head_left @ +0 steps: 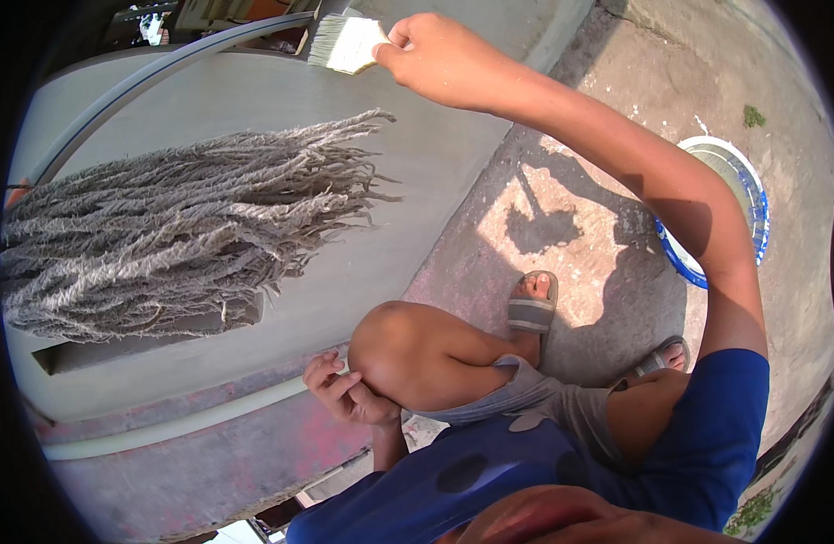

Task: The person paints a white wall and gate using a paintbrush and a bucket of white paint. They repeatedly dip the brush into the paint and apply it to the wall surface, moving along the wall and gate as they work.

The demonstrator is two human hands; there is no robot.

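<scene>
Grey wall (417, 172), left of frame; your right hand (439, 62), top centre, clamped on brush (351, 47); left hand (351, 394) loose, empty. Leftward drift could smear hose (126, 95).

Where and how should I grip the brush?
Probably best at the narrow end of the brush, coming from the right and pinching its flat faces between thumb and fingers. The bristles face left, and the head is broad and flat, tapering toward the right hand, which holds it there and keeps the bristles free.
</scene>
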